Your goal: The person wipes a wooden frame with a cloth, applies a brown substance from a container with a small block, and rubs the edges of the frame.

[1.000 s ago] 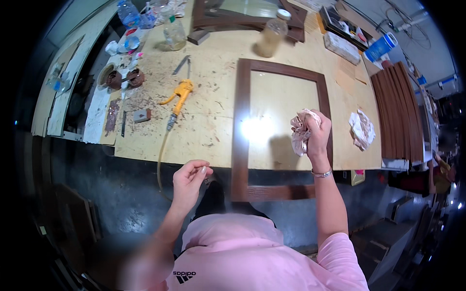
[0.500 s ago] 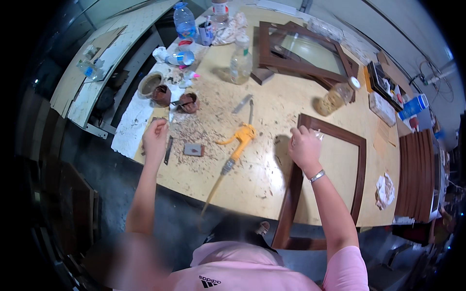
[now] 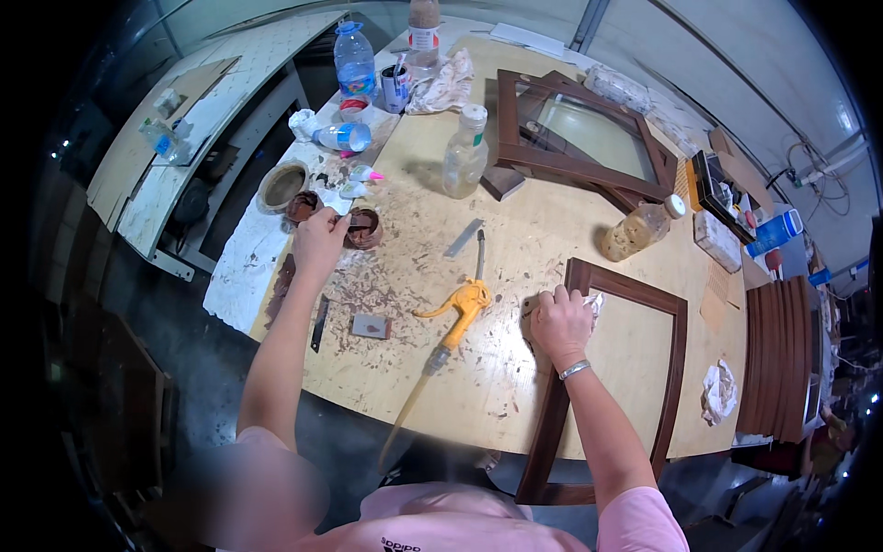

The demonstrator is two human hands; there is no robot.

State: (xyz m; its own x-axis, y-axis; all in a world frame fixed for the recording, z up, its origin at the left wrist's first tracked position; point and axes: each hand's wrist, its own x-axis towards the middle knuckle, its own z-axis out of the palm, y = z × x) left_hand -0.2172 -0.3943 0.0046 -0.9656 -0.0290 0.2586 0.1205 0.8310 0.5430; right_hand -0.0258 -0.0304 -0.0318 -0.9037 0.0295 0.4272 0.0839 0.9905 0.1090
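My left hand reaches to a small round pot of brown paste. Its fingers pinch the end of a small dark spatula that rests in that pot. A second brown-smeared pot is just beyond the knuckles. On the left bar of a dark brown wooden frame, my right hand is closed around a crumpled white rag, part of which sticks out beside the fingers. The frame lies flat and overhangs the table's near edge.
A yellow air blow gun with its hose lies mid-table, near a metal scraper blade and a grey sanding block. Bottles stand beyond. Glazed frames are stacked at the back. Brown crumbs litter the tabletop.
My left hand has moved away from the table's left edge to the paste pot and taken the spatula's end. My right hand stays on the frame with the rag. The view has shifted slightly.
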